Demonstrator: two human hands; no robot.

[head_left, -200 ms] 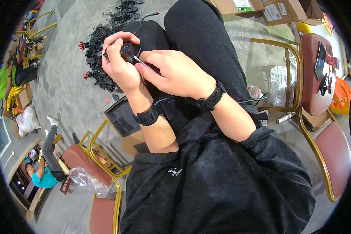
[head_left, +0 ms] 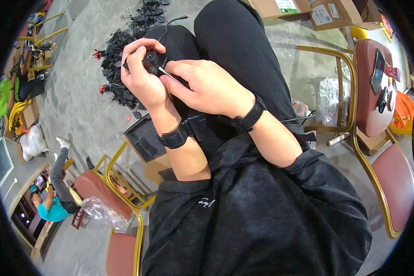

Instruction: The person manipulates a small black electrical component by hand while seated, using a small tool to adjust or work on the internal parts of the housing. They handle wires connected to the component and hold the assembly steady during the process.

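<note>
Above my lap, my left hand (head_left: 144,78) is closed around a small black boxy device (head_left: 150,60), its fingers curled over the top. A black cable with a red tip (head_left: 183,17) rises past the fingers; I cannot tell whether it joins the device. My right hand (head_left: 207,85) pinches a thin metal tool (head_left: 163,70) like a screwdriver shaft, its tip against the device's lower side. The tool's handle is hidden inside my right palm. Each wrist wears a black strap, and a black box (head_left: 196,126) sits at the left one.
Bundles of black cables (head_left: 117,50) lie on the floor to the left. A chair (head_left: 375,87) at right carries a phone and small items. Cardboard boxes (head_left: 331,16) stand far right; an open box (head_left: 145,138) is by my left forearm. Another person (head_left: 53,207) is at lower left.
Hardly anything differs. Both hands keep their grip, with the device and the tool tip shifted only very slightly.
</note>
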